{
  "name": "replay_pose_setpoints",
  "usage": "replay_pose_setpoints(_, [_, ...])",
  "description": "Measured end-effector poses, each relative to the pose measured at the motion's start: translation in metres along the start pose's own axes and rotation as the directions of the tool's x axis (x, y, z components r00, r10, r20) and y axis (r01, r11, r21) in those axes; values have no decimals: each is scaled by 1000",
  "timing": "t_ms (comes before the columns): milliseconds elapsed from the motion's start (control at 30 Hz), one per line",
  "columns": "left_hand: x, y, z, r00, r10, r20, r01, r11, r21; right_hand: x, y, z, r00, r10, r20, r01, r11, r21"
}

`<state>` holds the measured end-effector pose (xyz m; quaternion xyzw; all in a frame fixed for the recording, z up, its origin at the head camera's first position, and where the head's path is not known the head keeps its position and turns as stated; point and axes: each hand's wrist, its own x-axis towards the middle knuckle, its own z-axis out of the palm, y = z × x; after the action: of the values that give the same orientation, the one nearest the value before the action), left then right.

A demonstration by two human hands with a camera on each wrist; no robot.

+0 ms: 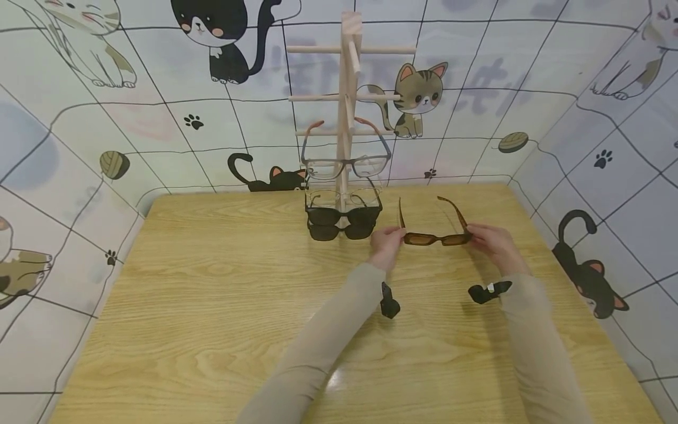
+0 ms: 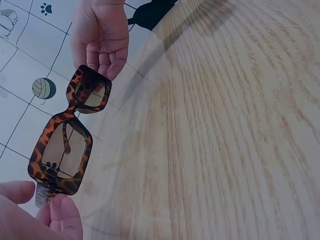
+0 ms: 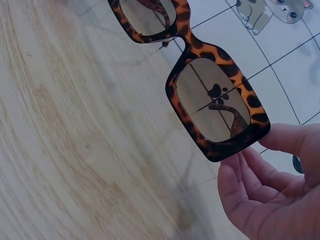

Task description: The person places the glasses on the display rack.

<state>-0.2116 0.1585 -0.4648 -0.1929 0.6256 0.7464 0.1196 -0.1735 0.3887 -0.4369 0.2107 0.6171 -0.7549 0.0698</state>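
Observation:
Tortoiseshell sunglasses [image 1: 437,240] with brown lenses are held above the wooden table, their temples unfolded and pointing away from me. My left hand [image 1: 388,242] pinches the left end of the frame near the hinge. At the opposite end, my right hand [image 1: 495,240] grips the other corner between thumb and fingers. In the left wrist view the left hand [image 2: 47,212] is at the lower left, and the right hand [image 2: 104,37] shows at the top. The right wrist view has the right hand [image 3: 272,185] beside the rectangular lens.
Left of the hands stands a wooden display rack [image 1: 346,70] with pegs. It carries clear-lens glasses [image 1: 346,167] and, lower down, dark sunglasses [image 1: 343,217], several pairs in all. The wooden table [image 1: 212,294] meets cat-patterned walls [image 1: 222,118] at the back and sides.

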Motion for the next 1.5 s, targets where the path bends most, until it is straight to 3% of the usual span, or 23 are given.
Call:
replay_pose_setpoints(200, [-4, 3, -1, 999, 2, 47, 1, 998, -66, -10, -4, -4, 999, -11, 48, 7, 998, 65])
replay_pose_setpoints(567, [-18, 22, -5, 986, 18, 163, -4, 996, -84, -28, -13, -13, 986, -79, 144, 54, 984, 169])
replay_pose_setpoints(933, [-32, 37, -5, 972, 53, 230, -28, 994, -107, -47, -23, -22, 967, -148, 206, 108, 975, 193])
replay_pose_setpoints(1133, [-42, 44, -5, 963, 69, 261, -39, 992, -119, -58, -28, -23, 971, -162, 174, 130, 975, 178])
replay_pose_setpoints(1500, [-56, 58, -4, 948, 100, 303, -58, 988, -143, -72, -37, -23, 969, -207, 136, 164, 948, 272])
